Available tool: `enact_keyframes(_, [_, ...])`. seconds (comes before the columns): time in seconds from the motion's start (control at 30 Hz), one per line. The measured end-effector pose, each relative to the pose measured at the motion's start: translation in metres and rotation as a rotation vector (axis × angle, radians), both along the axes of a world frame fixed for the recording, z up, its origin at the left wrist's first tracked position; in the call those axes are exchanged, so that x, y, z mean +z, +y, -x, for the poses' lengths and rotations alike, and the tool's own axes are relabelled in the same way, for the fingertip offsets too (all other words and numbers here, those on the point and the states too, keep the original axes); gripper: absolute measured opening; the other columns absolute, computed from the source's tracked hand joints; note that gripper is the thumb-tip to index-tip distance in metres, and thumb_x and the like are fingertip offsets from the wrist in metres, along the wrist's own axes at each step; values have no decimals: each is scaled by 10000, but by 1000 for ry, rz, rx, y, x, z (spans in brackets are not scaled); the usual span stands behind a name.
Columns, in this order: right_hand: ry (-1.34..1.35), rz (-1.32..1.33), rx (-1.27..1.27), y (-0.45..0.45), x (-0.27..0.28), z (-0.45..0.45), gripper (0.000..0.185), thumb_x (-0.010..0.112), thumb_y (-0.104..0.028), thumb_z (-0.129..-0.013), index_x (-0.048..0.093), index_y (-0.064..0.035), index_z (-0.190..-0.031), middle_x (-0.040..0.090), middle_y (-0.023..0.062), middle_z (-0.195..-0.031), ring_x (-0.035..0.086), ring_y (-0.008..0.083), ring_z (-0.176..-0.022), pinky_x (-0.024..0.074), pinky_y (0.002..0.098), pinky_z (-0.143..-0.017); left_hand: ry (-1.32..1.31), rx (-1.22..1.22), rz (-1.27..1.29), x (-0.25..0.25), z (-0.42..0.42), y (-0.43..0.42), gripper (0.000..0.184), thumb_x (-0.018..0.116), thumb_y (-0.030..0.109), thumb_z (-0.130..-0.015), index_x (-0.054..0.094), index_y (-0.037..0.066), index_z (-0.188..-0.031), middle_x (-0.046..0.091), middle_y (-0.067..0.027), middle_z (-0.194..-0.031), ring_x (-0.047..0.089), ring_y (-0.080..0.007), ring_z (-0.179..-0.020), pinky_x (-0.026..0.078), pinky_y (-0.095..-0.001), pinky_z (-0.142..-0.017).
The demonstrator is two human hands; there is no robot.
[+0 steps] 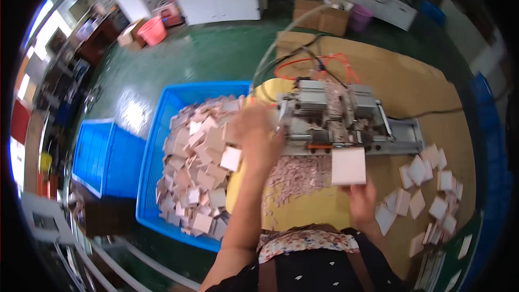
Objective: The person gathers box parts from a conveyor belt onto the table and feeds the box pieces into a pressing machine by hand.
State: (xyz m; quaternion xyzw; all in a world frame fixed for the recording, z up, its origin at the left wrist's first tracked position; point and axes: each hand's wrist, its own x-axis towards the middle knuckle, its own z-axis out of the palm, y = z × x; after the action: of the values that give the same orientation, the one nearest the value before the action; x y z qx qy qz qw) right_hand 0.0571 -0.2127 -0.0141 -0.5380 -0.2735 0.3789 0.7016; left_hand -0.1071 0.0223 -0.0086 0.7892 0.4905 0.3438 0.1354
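My right hand (pixel 362 200) is closed on a pale square tile (pixel 348 166) from below, at the front edge of a metal machine (pixel 338 113). It may be a stack, but I cannot tell how deep. My left hand (pixel 257 132) is blurred by motion between the machine's left end and a blue bin (pixel 153 184). Its fingers are smeared, so what it holds, if anything, does not show. Below and left of it, a white-faced tile (pixel 231 158) lies over the heap of pinkish tiles (pixel 200 157) in the bin.
Pinkish scraps (pixel 297 178) cover part of the yellow board (pixel 308 211) before the machine. Loose tiles (pixel 416 170) lie on the cardboard (pixel 432 97) at right. Another blue bin (pixel 97 157) stands at left. An orange hose (pixel 346 62) and black cable (pixel 432 112) run around the machine.
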Motion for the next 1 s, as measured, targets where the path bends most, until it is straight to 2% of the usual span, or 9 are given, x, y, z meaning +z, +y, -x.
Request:
enact_keyframes(0.07, [303, -235, 72, 19, -34, -24, 280, 539, -156, -1058, 550, -40, -1313, 667, 103, -1214, 688, 219, -1067, 584, 379, -920, 98, 265, -162, 5, 27, -4, 1038, 826, 394, -817, 219, 50, -1585, 227, -307, -1599, 198, -467, -1489, 152, -593, -1168])
enact_keyframes(0.13, [346, -206, 66, 48, -30, -25, 298, 529, -152, -1063, 524, -40, -1338, 672, 101, -1203, 694, 232, -1060, 596, 374, -908, 46, 123, -144, 19, 21, -17, 1034, 835, 387, -806, 237, 41, -1577, 201, -309, -1616, 173, -470, -1502, 125, -597, -1182])
enact_keyframes(0.2, [362, -164, 75, 65, -40, -27, 274, 535, -174, -1064, 536, -34, -1300, 676, 111, -1193, 695, 232, -1062, 601, 364, -897, -36, -245, -35, 14, 0, -35, 947, 844, 377, -789, 354, 84, -1544, 231, -293, -1609, 203, -467, -1499, 107, -582, -1209])
enact_keyframes(0.23, [356, -159, 67, 70, -44, -27, 269, 536, -185, -1065, 535, -29, -1284, 674, 119, -1191, 695, 233, -1061, 603, 359, -892, 13, -429, 34, 25, -15, -44, 713, 783, 388, -849, 497, 149, -1457, 297, -212, -1609, 238, -408, -1512, 154, -597, -1205])
enact_keyframes(0.33, [301, -151, 46, 72, -37, -23, 272, 537, -215, -1068, 527, -17, -1253, 661, 135, -1186, 696, 219, -1036, 601, 352, -882, 36, -708, -71, 5, -55, -50, 476, 695, 315, -907, 615, 179, -1355, 501, -111, -1512, 376, -272, -1478, 181, -597, -1206])
enact_keyframes(0.53, [78, -88, -49, 60, -19, -21, 272, 551, -190, -1062, 513, -9, -1262, 654, 109, -1171, 685, 197, -1016, 585, 335, -883, 65, -728, -176, 4, -69, -59, 512, 679, 273, -919, 566, 205, -1414, 548, -77, -1477, 472, -237, -1418, 161, -592, -1194])
enact_keyframes(0.67, [213, -48, -19, 61, -33, -32, 252, 496, -165, -1077, 533, -14, -1275, 665, 105, -1114, 692, 214, -966, 573, 355, -888, 202, -618, -220, -1, -80, -64, 474, 628, 291, -947, 574, 204, -1410, 537, -75, -1493, 470, -230, -1421, 99, -598, -1203])
enact_keyframes(0.77, [217, 29, -36, 55, -41, -39, 227, 508, -180, -1074, 555, -14, -1220, 684, 119, -1051, 702, 213, -937, 581, 349, -845, 107, -660, -132, 0, -86, -63, 469, 593, 242, -944, 575, 178, -1408, 519, -98, -1501, 435, -241, -1446, 92, -620, -1207])
enact_keyframes(1.0, [42, 272, -157, 2, -47, -37, 118, 554, -135, -1045, 583, -24, -1073, 704, 108, -969, 687, 168, -826, 561, 286, -751, 120, -722, -128, 13, -98, -46, 432, 784, 270, -782, 697, 169, -1193, 577, -142, -1417, 475, -307, -1406, 74, -640, -1203])
